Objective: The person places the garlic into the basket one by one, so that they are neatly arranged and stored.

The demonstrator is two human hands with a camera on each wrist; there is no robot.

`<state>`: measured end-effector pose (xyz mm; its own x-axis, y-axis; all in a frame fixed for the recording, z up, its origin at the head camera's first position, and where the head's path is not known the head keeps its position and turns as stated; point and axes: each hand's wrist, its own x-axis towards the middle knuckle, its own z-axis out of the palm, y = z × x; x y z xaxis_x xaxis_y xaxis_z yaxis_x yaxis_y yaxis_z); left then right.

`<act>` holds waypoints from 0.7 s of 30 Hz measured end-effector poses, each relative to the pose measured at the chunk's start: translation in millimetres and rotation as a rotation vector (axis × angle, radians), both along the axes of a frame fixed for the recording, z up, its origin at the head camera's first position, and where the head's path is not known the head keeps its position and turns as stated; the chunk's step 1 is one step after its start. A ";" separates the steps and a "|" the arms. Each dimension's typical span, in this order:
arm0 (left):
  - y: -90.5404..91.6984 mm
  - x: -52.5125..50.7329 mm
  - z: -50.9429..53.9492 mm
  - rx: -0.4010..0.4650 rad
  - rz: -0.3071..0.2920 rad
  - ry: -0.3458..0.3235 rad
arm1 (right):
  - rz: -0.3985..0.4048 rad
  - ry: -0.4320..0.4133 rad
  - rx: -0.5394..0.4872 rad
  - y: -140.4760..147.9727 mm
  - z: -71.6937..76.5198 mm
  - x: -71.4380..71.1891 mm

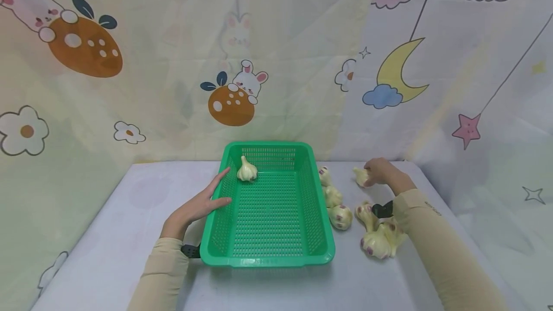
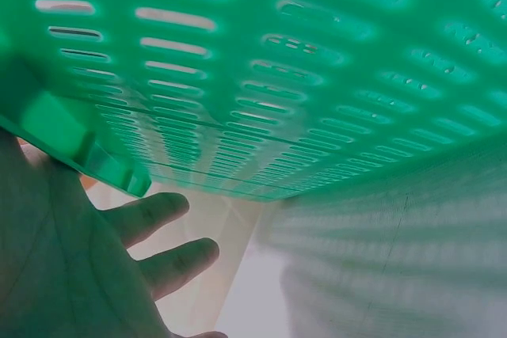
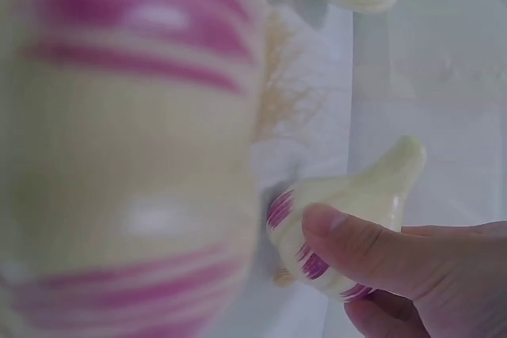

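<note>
A green plastic basket [image 1: 268, 261] stands on the table, with one garlic bulb [image 1: 247, 171] at its far left inside corner. My left hand [image 1: 199, 205] rests against the basket's left rim, fingers extended; the left wrist view shows the hand [image 2: 71, 251] beside the slotted green wall [image 2: 238, 100]. At the far right of the table my right hand [image 1: 386, 173] grips a garlic bulb [image 1: 361, 176]. In the right wrist view, thumb and fingers pinch this purple-streaked bulb [image 3: 348, 219], its stem pointing up and right. A second bulb [image 3: 127, 148] looms large and blurred close to that camera.
Several garlic bulbs [image 1: 340, 217] lie in a row along the basket's right side. More bulbs [image 1: 380, 241] are clustered nearer, partly under the right forearm. Behind the white table [image 1: 151, 200] hangs a printed cloth [image 1: 294, 61] with cartoon rabbits.
</note>
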<state>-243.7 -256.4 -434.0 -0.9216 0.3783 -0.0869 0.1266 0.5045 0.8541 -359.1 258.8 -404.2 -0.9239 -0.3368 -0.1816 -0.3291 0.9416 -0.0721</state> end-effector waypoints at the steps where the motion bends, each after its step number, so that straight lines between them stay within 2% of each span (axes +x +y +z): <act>1: 0.1 0.0 -0.4 -0.001 0.002 0.000 | 0.001 0.000 0.005 0.0 -0.2 0.1; 8: -0.1 -0.2 -1.3 -0.001 0.001 0.001 | -0.010 -0.034 0.009 -1.1 -2.0 0.1; 16: -2.4 0.0 -0.8 -0.009 0.005 0.001 | 0.038 -0.039 0.016 -4.4 0.5 1.4; 21: -0.7 0.3 -1.6 0.011 0.002 -0.001 | 0.008 -0.066 0.017 -3.6 2.1 1.2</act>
<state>-243.4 -257.2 -435.5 -0.9223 0.3775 -0.0834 0.1252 0.4957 0.8594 -357.9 255.2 -402.0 -0.9068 -0.3408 -0.2481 -0.3321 0.9400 -0.0776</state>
